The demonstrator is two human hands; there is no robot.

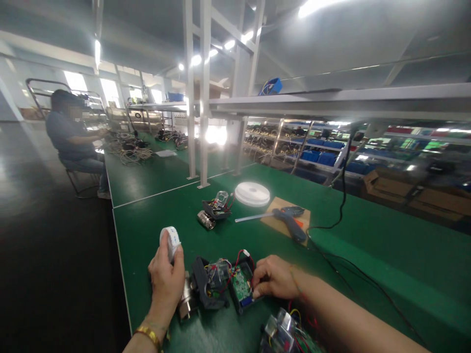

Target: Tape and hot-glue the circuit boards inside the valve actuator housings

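My left hand (166, 280) is closed around a small white roll of tape (170, 241), held upright just above the green bench. My right hand (274, 277) is curled with its fingertips pinched on the right edge of an open black device (221, 284) that shows a green circuit board (242, 285), red wires and a clear part. A metal cylinder (186, 300) sticks out of the device's left side, below my left wrist.
A second similar device (215, 208) lies farther back, with a white round lid (252, 193), and a blue glue gun (290, 221) on cardboard with its black cable. Another wired unit (281, 333) sits near the front edge. A seated person (71, 139) works at the far left bench.
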